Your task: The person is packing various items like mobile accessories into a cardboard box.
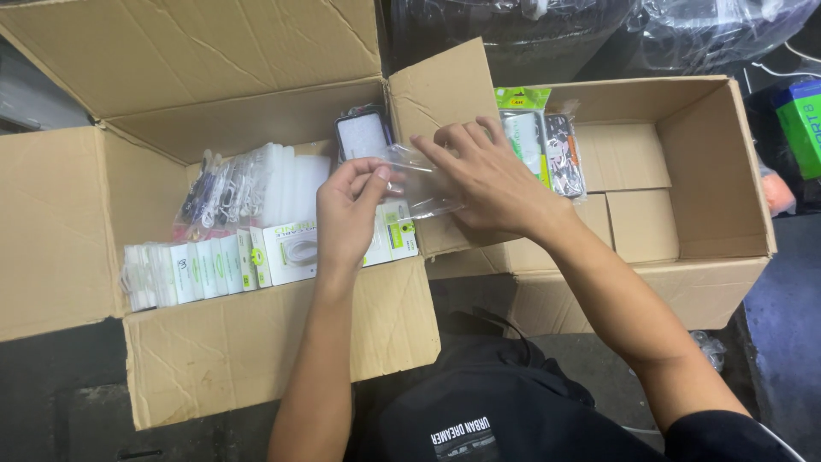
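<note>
Plastic bag (419,184), small and see-through, is what both hands are on, held up in the air right over the spot where the two cardboard boxes meet. The left hand (346,214) pinches the bag's left edge between thumb and fingers, and the right hand (487,175) lies over the right side with fingers spread flat on it, thumb tucked under, so it's gripping the bag too. Just behind the bag there's a white phone case (363,135) in a dark frame standing up in the left box (60,231). That box is pretty full: a row of white packets (205,269) along the front, and bagged cables (218,192) behind them. The right box (710,162) is mostly bare cardboard inside, with a few packaged items (543,145) with a green header leaning in its back left corner. Shiny plastic wrap (701,21) sits behind the boxes.
</note>
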